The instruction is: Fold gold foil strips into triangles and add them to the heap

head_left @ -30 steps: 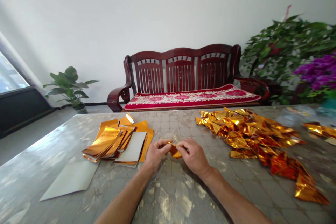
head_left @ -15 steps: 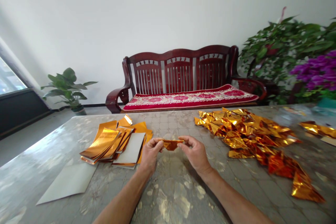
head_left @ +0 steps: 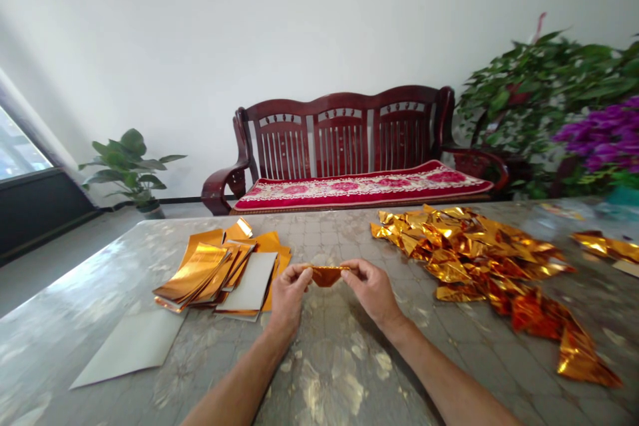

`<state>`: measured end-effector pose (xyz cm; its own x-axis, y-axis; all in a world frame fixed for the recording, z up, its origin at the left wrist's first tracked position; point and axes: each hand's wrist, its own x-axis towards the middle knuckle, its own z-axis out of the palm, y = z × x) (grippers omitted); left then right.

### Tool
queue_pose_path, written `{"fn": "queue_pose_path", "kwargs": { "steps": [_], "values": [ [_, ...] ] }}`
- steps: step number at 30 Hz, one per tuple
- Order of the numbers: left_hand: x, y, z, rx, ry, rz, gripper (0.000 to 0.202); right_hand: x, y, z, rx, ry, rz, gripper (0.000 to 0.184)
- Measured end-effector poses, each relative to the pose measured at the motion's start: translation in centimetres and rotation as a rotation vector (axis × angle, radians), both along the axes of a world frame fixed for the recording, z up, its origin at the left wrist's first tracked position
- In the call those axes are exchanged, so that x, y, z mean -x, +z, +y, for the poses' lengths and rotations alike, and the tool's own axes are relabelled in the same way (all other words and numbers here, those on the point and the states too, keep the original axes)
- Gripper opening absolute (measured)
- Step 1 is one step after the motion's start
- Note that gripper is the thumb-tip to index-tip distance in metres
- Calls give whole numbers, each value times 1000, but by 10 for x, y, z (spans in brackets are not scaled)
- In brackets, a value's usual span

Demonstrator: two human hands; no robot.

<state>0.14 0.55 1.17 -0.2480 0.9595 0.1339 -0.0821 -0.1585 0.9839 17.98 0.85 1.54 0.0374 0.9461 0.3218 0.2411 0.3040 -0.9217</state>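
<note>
Head view: left hand (head_left: 289,296) and right hand (head_left: 372,291) pinch folded gold foil (head_left: 325,275)

**pinched ends, cut-off edges**

we cannot see the ends of the folded gold foil (head_left: 325,275), hidden in the pinch of the left hand (head_left: 289,296) and right hand (head_left: 373,293), and its creases are too small for us to read. the bottom edge cuts off the left forearm (head_left: 234,373) and right forearm (head_left: 442,373). upper sheets hide most of the lower ones in the foil stack (head_left: 200,273). the right edge cuts off the purple flowers (head_left: 604,140) and the foil strip (head_left: 606,247), and the left edge cuts off the window (head_left: 20,153).
</note>
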Motion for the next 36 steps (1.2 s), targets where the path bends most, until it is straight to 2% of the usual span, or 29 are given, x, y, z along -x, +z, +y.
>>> {"fn": "queue_pose_path", "kwargs": {
  "steps": [7,14,19,24,30,36],
  "values": [
    [-1,-5,-1,-37,-13,66,26,0,-3,1,10,-15,-23,28],
    [1,-6,0,-35,37,68,25,-4,3,-1,212,140,254,33],
    [3,-7,2,-28,33,70,26,-5,4,-2,278,193,319,33],
    [3,-10,3,-31,-33,36,24,-8,0,3,255,184,257,35],
    [1,-10,3,3,-122,-28,26,-10,-2,7,139,97,96,29],
    [4,-14,7,1,-171,24,25,-8,-2,5,84,59,-12,21]
  ]
}}
